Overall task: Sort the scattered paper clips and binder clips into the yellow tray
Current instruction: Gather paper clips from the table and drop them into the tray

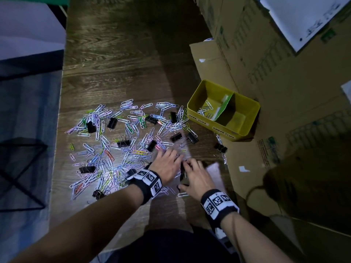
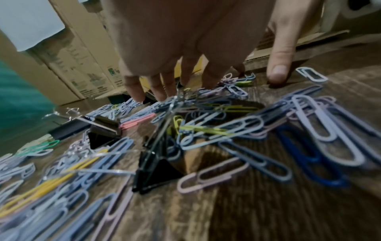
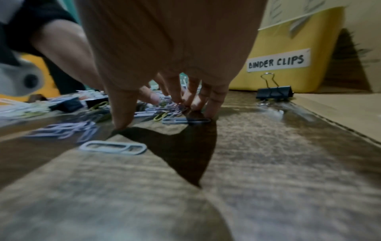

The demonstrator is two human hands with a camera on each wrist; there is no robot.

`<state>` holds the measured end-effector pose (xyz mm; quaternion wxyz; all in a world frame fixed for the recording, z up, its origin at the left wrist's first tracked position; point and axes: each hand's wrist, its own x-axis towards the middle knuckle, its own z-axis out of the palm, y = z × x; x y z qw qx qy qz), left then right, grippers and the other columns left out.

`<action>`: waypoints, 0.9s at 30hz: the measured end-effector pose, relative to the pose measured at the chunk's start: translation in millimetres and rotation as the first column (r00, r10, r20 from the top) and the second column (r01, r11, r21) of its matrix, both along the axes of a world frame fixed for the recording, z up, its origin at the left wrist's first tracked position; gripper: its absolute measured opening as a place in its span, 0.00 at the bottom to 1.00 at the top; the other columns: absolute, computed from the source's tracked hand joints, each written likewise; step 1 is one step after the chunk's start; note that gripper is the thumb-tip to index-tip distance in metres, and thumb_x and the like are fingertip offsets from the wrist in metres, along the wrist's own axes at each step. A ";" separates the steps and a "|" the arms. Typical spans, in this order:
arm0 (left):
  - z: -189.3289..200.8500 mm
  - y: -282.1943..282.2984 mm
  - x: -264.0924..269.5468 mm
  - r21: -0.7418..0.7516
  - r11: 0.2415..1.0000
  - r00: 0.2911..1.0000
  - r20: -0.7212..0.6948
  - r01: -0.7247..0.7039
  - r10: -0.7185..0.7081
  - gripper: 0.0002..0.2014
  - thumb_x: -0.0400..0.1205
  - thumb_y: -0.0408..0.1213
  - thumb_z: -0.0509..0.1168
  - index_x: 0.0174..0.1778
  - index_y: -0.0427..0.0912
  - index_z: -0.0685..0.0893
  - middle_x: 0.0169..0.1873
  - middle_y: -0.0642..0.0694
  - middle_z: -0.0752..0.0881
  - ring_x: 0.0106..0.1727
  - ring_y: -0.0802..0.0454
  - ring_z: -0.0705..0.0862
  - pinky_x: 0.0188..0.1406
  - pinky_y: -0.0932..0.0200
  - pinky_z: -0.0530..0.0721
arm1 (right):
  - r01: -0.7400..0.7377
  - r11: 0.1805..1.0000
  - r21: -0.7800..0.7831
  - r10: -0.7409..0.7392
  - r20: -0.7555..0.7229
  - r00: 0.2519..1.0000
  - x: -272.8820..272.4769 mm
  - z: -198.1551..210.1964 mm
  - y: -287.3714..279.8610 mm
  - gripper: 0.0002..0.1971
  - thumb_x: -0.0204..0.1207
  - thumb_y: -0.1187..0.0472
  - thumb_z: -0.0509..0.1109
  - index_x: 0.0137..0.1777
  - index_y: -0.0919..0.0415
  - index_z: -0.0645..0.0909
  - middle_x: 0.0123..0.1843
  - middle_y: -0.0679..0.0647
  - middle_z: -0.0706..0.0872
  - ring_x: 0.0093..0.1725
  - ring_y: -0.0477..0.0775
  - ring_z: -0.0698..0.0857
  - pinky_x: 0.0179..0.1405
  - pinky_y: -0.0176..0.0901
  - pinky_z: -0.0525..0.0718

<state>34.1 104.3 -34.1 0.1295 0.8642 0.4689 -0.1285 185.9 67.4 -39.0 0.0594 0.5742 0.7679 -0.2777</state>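
Note:
Colourful paper clips (image 1: 114,130) and black binder clips (image 1: 91,127) lie scattered over the dark wooden table. The yellow tray (image 1: 191,109) stands at the right, split by a green divider (image 1: 225,107); a few paper clips (image 1: 204,111) lie in its left compartment. My left hand (image 1: 167,164) is spread over clips at the pile's near right edge, with its fingertips (image 2: 163,93) among them and its thumb (image 2: 277,75) on the wood. Right beside it, my right hand (image 1: 197,177) touches the table with its fingertips (image 3: 211,112) by a grey paper clip (image 3: 185,121). Neither hand grips anything.
The tray wall (image 3: 288,40) bears a label reading BINDER CLIPS; a black binder clip (image 3: 275,93) lies in front of it. Cardboard boxes (image 1: 256,44) stand along the right, flat cardboard (image 1: 247,164) under the tray. The table's left edge (image 1: 58,130) drops off.

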 end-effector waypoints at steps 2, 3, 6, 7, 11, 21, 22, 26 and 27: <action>-4.5 -7.7 -0.2 -0.007 0.996 0.995 0.043 0.085 -0.085 0.23 0.81 0.44 0.49 0.71 0.41 0.70 0.63 0.41 0.76 0.62 0.41 0.74 0.58 0.44 0.74 | -0.011 1.000 0.016 0.011 -0.020 1.000 0.3 -0.2 -8.2 0.38 0.69 0.44 0.73 0.76 0.56 0.63 0.76 0.54 0.64 0.73 0.56 0.64 0.74 0.49 0.70; -5.9 -10.8 -1.7 -0.028 0.994 0.992 0.070 0.110 -0.108 0.23 0.81 0.45 0.51 0.72 0.42 0.69 0.63 0.42 0.75 0.61 0.42 0.74 0.57 0.45 0.74 | 0.005 1.000 0.016 -0.005 -0.024 1.000 1.2 -0.3 -12.1 0.37 0.70 0.45 0.73 0.76 0.56 0.64 0.76 0.54 0.64 0.74 0.55 0.65 0.75 0.48 0.68; -8.1 -13.6 -9.6 -0.033 0.993 0.985 0.129 0.115 -0.110 0.29 0.80 0.53 0.58 0.75 0.46 0.60 0.68 0.40 0.69 0.65 0.42 0.70 0.60 0.44 0.75 | 0.108 0.994 0.023 -0.108 0.036 0.993 5.3 0.5 -23.2 0.41 0.69 0.38 0.71 0.77 0.54 0.61 0.75 0.57 0.64 0.73 0.57 0.66 0.73 0.50 0.70; -7.9 -12.5 -12.1 -0.044 0.994 0.988 0.123 0.103 -0.097 0.33 0.78 0.56 0.60 0.75 0.47 0.58 0.72 0.39 0.66 0.68 0.41 0.68 0.63 0.43 0.74 | 0.132 0.991 0.021 -0.133 0.062 0.989 5.5 1.4 -26.0 0.43 0.67 0.36 0.71 0.77 0.53 0.60 0.73 0.57 0.65 0.72 0.57 0.66 0.72 0.51 0.71; -12.2 -8.3 -11.6 -0.116 0.989 0.994 0.071 0.092 -0.085 0.38 0.73 0.59 0.67 0.74 0.48 0.61 0.75 0.39 0.62 0.70 0.40 0.64 0.67 0.41 0.73 | 0.123 0.990 -0.066 -0.120 0.055 0.991 -1.5 -0.3 -32.1 0.50 0.64 0.39 0.75 0.80 0.54 0.54 0.73 0.57 0.63 0.71 0.57 0.66 0.70 0.51 0.73; -9.0 -12.0 -20.4 -0.292 0.956 0.945 0.313 0.006 0.089 0.22 0.81 0.41 0.64 0.72 0.43 0.74 0.63 0.40 0.78 0.62 0.40 0.79 0.62 0.50 0.77 | 0.160 0.984 -0.075 -0.167 -0.100 0.981 -10.8 -0.6 -4.1 0.17 0.76 0.63 0.70 0.65 0.64 0.79 0.65 0.61 0.81 0.56 0.60 0.85 0.57 0.50 0.84; -8.8 -12.3 -22.9 -0.301 0.953 0.926 0.354 -0.016 0.128 0.20 0.81 0.40 0.64 0.70 0.43 0.76 0.62 0.40 0.80 0.60 0.41 0.81 0.61 0.51 0.78 | 0.155 0.985 -0.078 -0.161 -0.087 0.983 -12.3 -0.9 -1.7 0.14 0.77 0.65 0.68 0.62 0.65 0.80 0.62 0.62 0.83 0.54 0.60 0.86 0.55 0.50 0.85; -6.4 -9.5 -28.6 -0.298 0.950 0.854 0.469 -0.090 0.228 0.14 0.78 0.34 0.68 0.59 0.44 0.86 0.54 0.44 0.88 0.55 0.47 0.86 0.59 0.56 0.80 | 0.159 0.981 -0.111 -0.164 -0.034 0.986 -12.9 -2.9 3.2 0.10 0.79 0.71 0.63 0.55 0.66 0.83 0.50 0.62 0.87 0.44 0.58 0.88 0.44 0.42 0.87; -6.4 -8.6 -29.9 -0.336 0.932 0.832 0.474 -0.134 0.290 0.13 0.76 0.34 0.70 0.57 0.45 0.87 0.53 0.45 0.89 0.53 0.49 0.87 0.58 0.56 0.81 | 0.167 0.977 -0.130 -0.173 -0.039 0.984 -11.7 -2.8 3.9 0.10 0.79 0.72 0.63 0.55 0.66 0.83 0.49 0.61 0.87 0.41 0.57 0.87 0.41 0.38 0.85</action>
